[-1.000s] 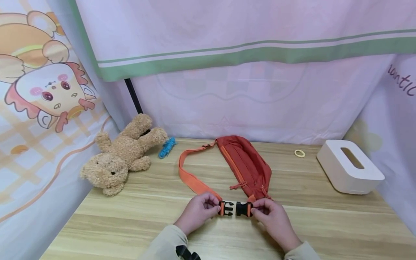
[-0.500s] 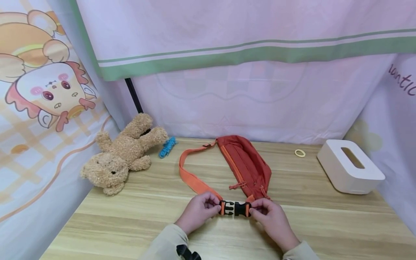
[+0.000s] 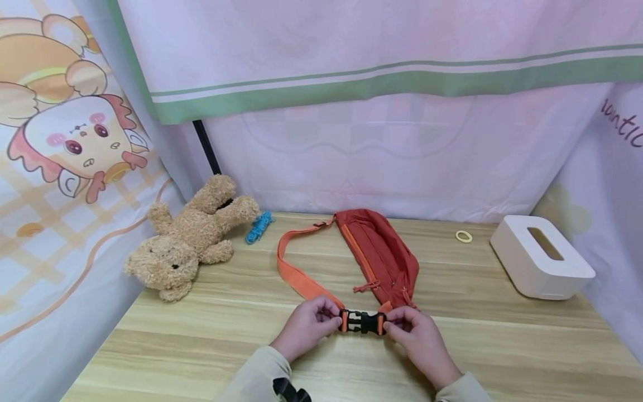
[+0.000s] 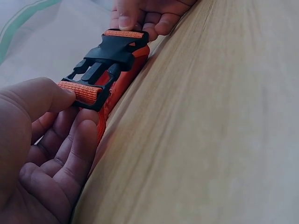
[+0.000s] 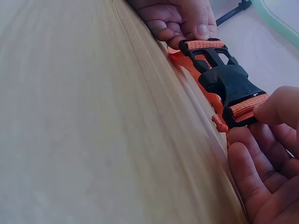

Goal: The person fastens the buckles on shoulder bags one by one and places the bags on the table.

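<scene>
A red waist bag (image 3: pixel 374 251) lies on the table with its orange strap (image 3: pixel 296 279) looped out to the left. My left hand (image 3: pixel 307 328) pinches the pronged half of the black buckle (image 4: pixel 93 74) at its orange webbing. Between thumb and fingers, my right hand (image 3: pixel 422 340) holds the socket half (image 5: pixel 229 84) by its webbed end. The prong tips sit inside the socket's mouth, while the prong bases still show between the halves in both wrist views. Both hands keep the buckle level, just in front of the bag.
A teddy bear (image 3: pixel 186 240) lies at the left, beside a bundle of blue cord (image 3: pixel 259 227). Toward the back right are a pale yellow ring (image 3: pixel 464 237) and a white tissue box (image 3: pixel 540 259). Printed curtains (image 3: pixel 351 156) hang behind the wooden table (image 3: pixel 166 346).
The right hand has moved slightly left with the socket half. The gap between the buckle halves has closed, and the prong tips have entered the socket. The left hand has barely moved.
</scene>
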Demonstrator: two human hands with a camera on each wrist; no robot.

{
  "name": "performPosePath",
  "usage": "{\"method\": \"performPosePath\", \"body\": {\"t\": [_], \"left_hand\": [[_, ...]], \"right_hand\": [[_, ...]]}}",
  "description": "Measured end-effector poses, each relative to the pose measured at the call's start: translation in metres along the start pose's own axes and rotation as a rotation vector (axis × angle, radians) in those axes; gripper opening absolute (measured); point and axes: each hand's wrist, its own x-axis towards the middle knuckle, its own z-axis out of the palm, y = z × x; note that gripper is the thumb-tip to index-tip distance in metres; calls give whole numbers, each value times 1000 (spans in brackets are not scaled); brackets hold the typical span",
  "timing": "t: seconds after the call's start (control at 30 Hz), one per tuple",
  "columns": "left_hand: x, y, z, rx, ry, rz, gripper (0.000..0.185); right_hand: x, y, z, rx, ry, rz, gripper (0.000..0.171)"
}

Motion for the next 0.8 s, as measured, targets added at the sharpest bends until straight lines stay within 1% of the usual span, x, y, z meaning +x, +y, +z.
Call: {"method": "performPosePath", "body": {"t": [0.5, 0.8], "left_hand": [[1, 1, 1, -5, -3, -11, 8], [1, 1, 3, -29, -2, -10, 10]], "right_hand": [[-1, -4, 2, 9, -6, 9, 10], [0, -4, 3, 5, -3, 4, 11]]}}
